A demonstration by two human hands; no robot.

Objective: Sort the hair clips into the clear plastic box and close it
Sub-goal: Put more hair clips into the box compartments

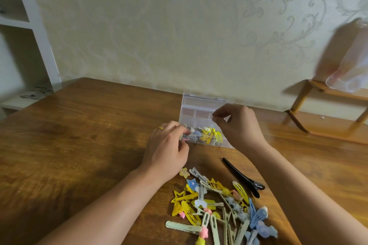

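The clear plastic box (194, 108) stands open on the wooden table near the wall, with several yellow and pale clips (208, 135) in its front compartments. My left hand (169, 149) is at the box's front left corner, its fingers curled on a small clip there. Over the box's right side hovers my right hand (237, 123), thumb and forefinger pinched together; what they hold is too small to tell. A pile of loose hair clips (221, 205), yellow, blue, pale green and pink, lies on the table in front of me.
A long black clip (243, 178) lies to the right of the pile. A small wooden rack (326, 113) stands at the back right with a translucent bag (350, 65) above it. White shelves (25, 26) rise at the left. The table (79, 145) reaches the wall.
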